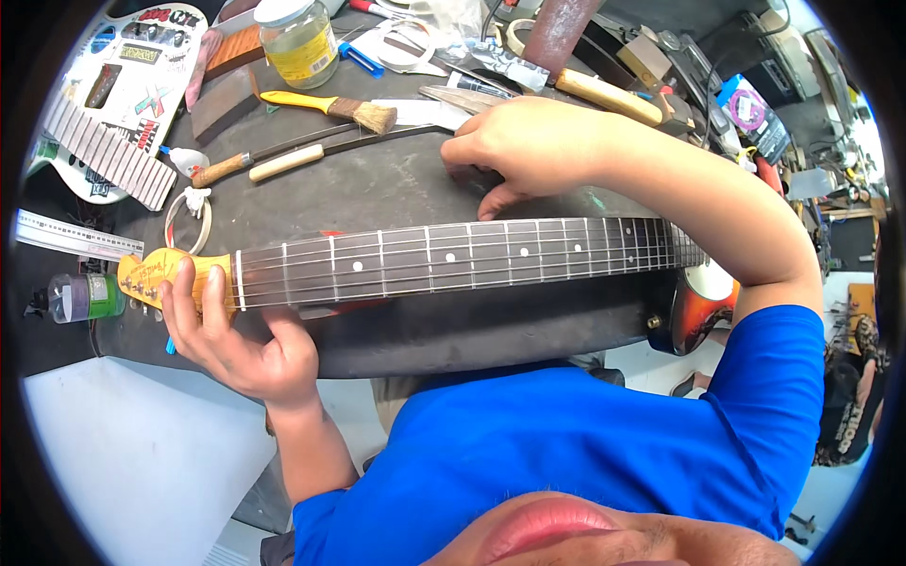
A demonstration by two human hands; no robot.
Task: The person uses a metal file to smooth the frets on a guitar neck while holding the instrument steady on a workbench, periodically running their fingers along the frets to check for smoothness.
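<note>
Before us, along the near edge of a broad, dark-topped workbench [311, 203], runs a sunburst electric guitar with a dark, white-dotted fretboard [415, 261], strings up, its body [694, 311] to our right and its amber wooden headstock [143, 274] to our left. Our left hand [247, 357] holds that headstock, fingers over its face, while our right hand [538, 141] is beyond the neck, thumb and forefinger apart, though we cannot tell whether its curled fingers hold anything. Farther back stand a yellow-labelled clear jar [302, 57] and, lying nearby, a yellow-handled, brown-bristled brush [330, 105].
</note>
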